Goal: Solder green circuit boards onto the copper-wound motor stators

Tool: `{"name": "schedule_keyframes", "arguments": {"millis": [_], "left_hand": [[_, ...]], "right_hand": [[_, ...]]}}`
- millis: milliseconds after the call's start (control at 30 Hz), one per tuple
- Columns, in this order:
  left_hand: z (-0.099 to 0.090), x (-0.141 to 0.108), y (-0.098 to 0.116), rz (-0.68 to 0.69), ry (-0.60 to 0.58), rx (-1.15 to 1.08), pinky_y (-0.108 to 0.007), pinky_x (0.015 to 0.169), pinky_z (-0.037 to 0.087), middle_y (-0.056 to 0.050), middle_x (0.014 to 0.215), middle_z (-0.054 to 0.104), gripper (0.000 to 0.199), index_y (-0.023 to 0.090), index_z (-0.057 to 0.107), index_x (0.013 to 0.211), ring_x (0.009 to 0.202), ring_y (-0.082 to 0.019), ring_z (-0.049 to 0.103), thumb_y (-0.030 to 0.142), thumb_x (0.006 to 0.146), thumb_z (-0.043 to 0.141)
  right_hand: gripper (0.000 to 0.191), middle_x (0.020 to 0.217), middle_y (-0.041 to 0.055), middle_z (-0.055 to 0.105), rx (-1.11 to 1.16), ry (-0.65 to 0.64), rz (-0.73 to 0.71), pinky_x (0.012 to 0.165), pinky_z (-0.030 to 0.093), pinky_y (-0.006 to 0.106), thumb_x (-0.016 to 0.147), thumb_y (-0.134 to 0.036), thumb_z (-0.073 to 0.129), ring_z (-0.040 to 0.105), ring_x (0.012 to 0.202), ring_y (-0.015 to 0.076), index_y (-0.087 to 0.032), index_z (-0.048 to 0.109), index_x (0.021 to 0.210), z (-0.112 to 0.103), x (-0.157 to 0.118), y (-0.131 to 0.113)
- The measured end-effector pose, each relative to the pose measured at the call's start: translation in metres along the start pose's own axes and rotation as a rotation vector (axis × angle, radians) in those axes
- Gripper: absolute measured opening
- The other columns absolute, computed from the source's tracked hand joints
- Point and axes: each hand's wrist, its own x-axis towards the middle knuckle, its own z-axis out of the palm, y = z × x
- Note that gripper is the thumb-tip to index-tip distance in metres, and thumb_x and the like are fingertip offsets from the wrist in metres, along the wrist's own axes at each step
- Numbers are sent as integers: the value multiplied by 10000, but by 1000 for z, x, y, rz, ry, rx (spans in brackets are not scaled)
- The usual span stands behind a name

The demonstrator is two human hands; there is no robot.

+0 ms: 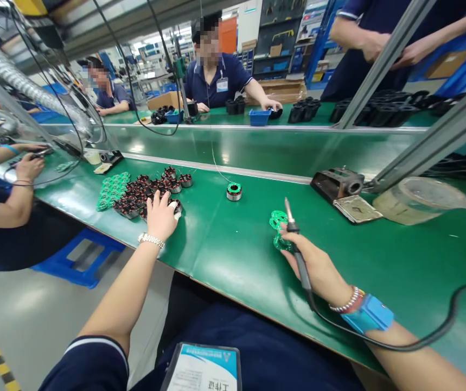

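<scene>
My left hand (163,216) rests over the near right side of a cluster of dark and copper-coloured wound parts (133,198), its fingers spread; a bit of white shows at its fingertips. In my right hand (314,263) is a soldering iron (301,266), its tip pointing up and away. The fingers of that hand also touch a few green ring-shaped boards (278,220) on the green table. Between the hands, farther back, one wound part with a green board on top (234,191) stands alone, and a thin wire reaches its top from above.
A pile of green boards (113,191) lies left of the cluster. A metal iron stand (338,184), a small sponge tray (357,209) and a translucent tub (417,201) are at the right. Co-workers sit across and at left. The iron's cable (423,339) crosses my right forearm.
</scene>
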Motion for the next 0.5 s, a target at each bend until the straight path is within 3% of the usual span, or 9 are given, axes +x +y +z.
{"name": "schedule_keyframes", "arguments": {"millis": [133,367,433,500], "left_hand": [[1,0,18,113,-8,-52,-589,1024,208,-117,1306,463,189,167,660,879,1303,-366,229,136,715,571],[-8,-50,70,646,-246,-559,-510,1039,274,-40,1300,493,196,258,620,972,1293,-246,307,207,804,532],[-10,-65,77,675,-322,-699,-450,1027,332,-65,1335,453,332,259,528,1137,1258,-214,374,229,806,539],[-8,-77,78,607,-353,-736,-436,1013,359,-119,1359,413,584,230,372,1288,1245,-228,393,305,759,607]], "right_hand": [[294,1221,101,546,104,-156,-42,890,493,371,831,-168,460,554,1099,210,-226,453,1119,-9,-18,-21],[301,1204,106,559,169,-257,25,886,496,360,848,-131,419,518,1143,198,-229,425,1133,-18,-42,-34],[297,1191,120,564,167,-246,36,889,493,364,846,-115,415,518,1142,198,-223,414,1123,-18,-43,-35],[295,1183,132,567,165,-236,39,889,491,365,841,-104,415,530,1129,197,-220,405,1113,-18,-43,-37]]}}
